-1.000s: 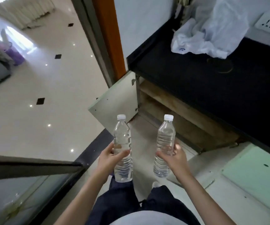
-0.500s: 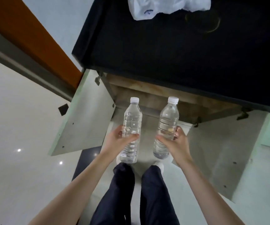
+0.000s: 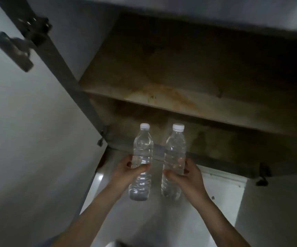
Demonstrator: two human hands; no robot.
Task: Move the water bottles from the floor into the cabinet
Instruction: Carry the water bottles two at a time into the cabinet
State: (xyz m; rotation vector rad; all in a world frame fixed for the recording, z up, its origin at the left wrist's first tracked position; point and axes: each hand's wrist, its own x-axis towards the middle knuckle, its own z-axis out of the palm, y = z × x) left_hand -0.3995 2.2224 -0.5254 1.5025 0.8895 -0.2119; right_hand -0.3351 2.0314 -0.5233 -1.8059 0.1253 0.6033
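Note:
Two clear water bottles with white caps stand upright in my hands, just in front of the open cabinet. My left hand (image 3: 129, 171) grips the left bottle (image 3: 143, 148) round its middle. My right hand (image 3: 186, 174) grips the right bottle (image 3: 176, 150) the same way. Both caps reach up in front of the cabinet's lower compartment. The wooden shelf (image 3: 162, 100) of the cabinet lies above and behind them, bare and stained. The bottle bases hang over the pale floor.
The left cabinet door (image 3: 28, 131) stands open at my left with its hinge (image 3: 19, 49) near the top. The right door (image 3: 276, 211) is open at the lower right. The cabinet's lower front edge (image 3: 215, 157) runs right behind the bottles. The interior is dim.
The view has dropped low and close to the cabinet, so its inside now fills the frame. Both hands have carried the bottles forward to the cabinet's lower opening, still held upright.

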